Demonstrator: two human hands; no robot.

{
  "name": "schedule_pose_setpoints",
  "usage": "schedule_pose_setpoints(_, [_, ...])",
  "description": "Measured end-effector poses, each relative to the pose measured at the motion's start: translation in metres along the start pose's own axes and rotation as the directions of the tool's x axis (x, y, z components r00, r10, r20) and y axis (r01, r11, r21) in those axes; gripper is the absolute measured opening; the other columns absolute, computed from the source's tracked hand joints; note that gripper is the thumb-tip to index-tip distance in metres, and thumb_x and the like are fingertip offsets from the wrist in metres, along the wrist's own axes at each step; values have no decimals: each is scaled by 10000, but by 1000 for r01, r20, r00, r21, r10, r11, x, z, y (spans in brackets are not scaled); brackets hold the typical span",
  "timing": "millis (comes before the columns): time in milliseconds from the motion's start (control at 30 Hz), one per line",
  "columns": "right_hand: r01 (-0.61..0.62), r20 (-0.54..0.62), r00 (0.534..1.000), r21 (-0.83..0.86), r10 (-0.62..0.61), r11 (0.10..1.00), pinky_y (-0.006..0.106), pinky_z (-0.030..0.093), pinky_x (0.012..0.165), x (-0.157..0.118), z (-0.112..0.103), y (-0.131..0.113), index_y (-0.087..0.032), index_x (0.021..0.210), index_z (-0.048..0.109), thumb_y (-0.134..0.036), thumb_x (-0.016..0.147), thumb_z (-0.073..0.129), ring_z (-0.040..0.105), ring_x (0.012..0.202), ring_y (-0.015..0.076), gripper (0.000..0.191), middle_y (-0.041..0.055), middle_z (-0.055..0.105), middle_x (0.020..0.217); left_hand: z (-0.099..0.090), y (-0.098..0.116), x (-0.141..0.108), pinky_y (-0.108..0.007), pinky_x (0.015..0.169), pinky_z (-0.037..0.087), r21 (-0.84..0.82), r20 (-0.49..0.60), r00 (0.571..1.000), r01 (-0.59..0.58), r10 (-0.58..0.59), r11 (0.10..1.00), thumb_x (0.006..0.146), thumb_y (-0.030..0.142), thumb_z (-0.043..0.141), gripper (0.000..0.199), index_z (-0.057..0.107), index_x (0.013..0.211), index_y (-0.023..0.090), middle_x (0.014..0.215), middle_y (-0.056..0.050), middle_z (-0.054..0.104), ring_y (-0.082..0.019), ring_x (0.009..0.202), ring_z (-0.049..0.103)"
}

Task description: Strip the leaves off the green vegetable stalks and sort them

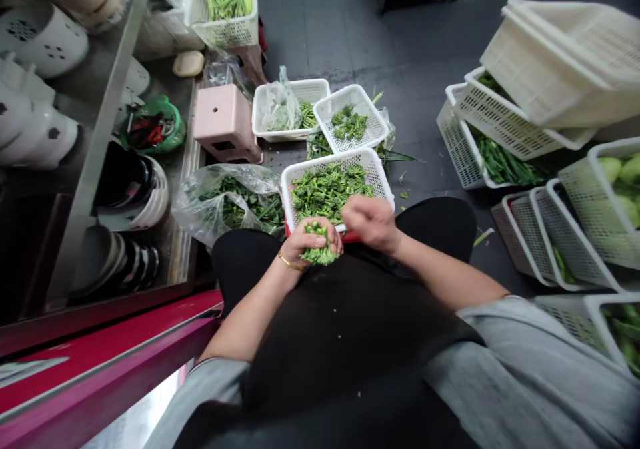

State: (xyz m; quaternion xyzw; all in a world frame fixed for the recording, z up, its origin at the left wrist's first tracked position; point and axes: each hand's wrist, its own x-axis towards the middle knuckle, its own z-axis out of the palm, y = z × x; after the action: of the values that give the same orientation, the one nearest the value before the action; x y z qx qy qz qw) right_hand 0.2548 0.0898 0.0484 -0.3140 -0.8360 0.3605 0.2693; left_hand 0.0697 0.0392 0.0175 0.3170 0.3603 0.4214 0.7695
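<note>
My left hand [311, 241], with a gold bracelet at its wrist, is wrapped round a bunch of green vegetable stems [320, 255] just above my lap. Close beside it my right hand [369, 221] is curled into a fist, slightly blurred, over the near right edge of a white basket. Whatever may be inside that fist is hidden. The white basket [383, 177] in front of my knees holds a heap of similar cut green stems [330, 190]. Left of it lies a clear plastic bag [200, 199] with leafy greens inside.
Behind stand a smaller white basket [384, 132] with a few greens and a white tub [257, 119] with a bag and green pods. A pink stool [223, 119] is at left, near a metal shelf [107, 132] of crockery. Stacked baskets [530, 89] line the right.
</note>
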Motion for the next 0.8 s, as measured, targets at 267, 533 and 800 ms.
schedule_pose_setpoints(267, [-224, 426, 881, -12, 207, 975, 284, 356, 564, -81, 1, 49, -199, 587, 446, -323, 897, 428, 464, 552, 136, 334, 34, 562, 617, -24, 67, 123, -369, 688, 535, -40, -437, 899, 20, -36, 999, 643, 251, 726, 215, 556, 753, 175, 751, -31, 602, -179, 706, 596])
schedule_pose_setpoints(533, [-211, 421, 799, -473, 430, 855, 330, 354, 530, -78, -1, 65, -177, 820, 637, -226, 837, 512, 599, 648, 240, 135, 133, 667, 783, -10, 151, 223, -483, 903, 415, 392, -565, 798, 38, 208, 919, 853, 420, 573, 480, 412, 1177, 104, 1328, -181, 370, -300, 1054, 554])
schedule_pose_setpoints(800, [-280, 118, 899, -588, 423, 759, 344, 471, 732, 19, -24, 74, -172, 1020, 613, -458, 921, 397, 623, 909, 256, 372, 128, 646, 1040, -37, 21, 59, -281, 584, 466, 492, -238, 948, -71, 213, 867, 776, 385, 658, 306, 668, 861, 92, 691, -72, 660, -143, 590, 589])
